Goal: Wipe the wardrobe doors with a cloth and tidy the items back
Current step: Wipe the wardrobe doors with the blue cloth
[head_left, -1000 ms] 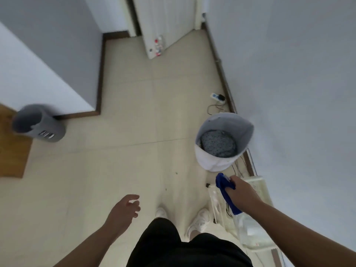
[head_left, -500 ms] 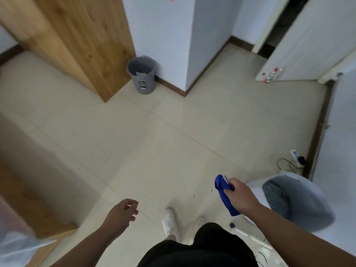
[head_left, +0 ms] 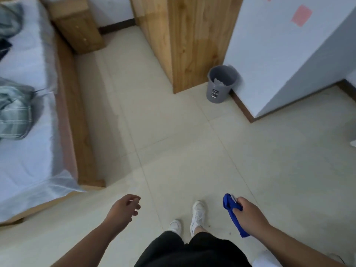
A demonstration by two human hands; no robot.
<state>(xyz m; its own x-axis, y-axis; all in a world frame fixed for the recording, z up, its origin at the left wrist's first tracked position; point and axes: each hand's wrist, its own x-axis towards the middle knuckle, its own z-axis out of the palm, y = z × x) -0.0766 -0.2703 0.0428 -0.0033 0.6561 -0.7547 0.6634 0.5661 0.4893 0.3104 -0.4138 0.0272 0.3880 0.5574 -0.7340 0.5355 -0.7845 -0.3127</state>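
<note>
A blue cloth [head_left: 232, 212] hangs bunched from my right hand [head_left: 248, 213], which is closed around it low at the right. My left hand [head_left: 123, 209] floats empty at the lower middle, fingers loosely curled and apart. The wooden wardrobe [head_left: 185, 37] stands ahead at the top centre, across the tiled floor from me; I see its side and front panels only. Both hands are far from it.
A grey bin [head_left: 221, 83] with paper in it stands against the wardrobe's right corner. A bed [head_left: 25, 132] with white sheet and folded checked fabric fills the left, a wooden nightstand [head_left: 81, 29] behind it. White wall corner [head_left: 289, 60] projects at right.
My view has swung left from the white laundry basket by the wall toward the wardrobe and bed. The right hand keeps hold of the blue cloth; the left stays empty.
</note>
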